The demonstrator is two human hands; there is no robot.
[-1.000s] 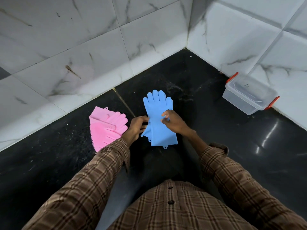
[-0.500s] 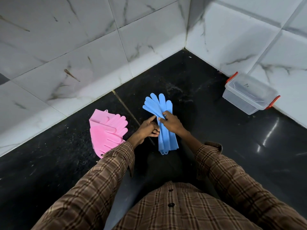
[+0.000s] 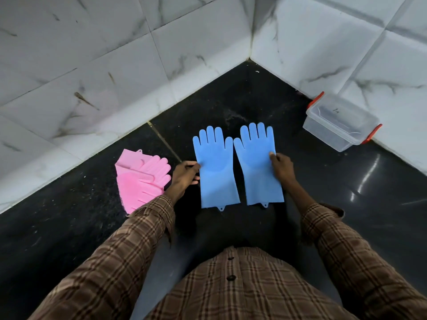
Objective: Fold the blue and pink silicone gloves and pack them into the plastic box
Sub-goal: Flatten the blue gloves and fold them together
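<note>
Head view: left hand (image 3: 184, 175) and right hand (image 3: 282, 167) pinch flat blue gloves (image 3: 238, 167) at outer edges; silicone likely floppy, grippy; fold from cuffs.

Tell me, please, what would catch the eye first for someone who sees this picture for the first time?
Two blue gloves lie flat side by side on the black floor, cuffs toward the person. The left hand holds the outer edge of one, the right hand the outer edge of the other. The pink gloves lie heaped at the left, and a clear plastic box stands against the right wall.
</note>
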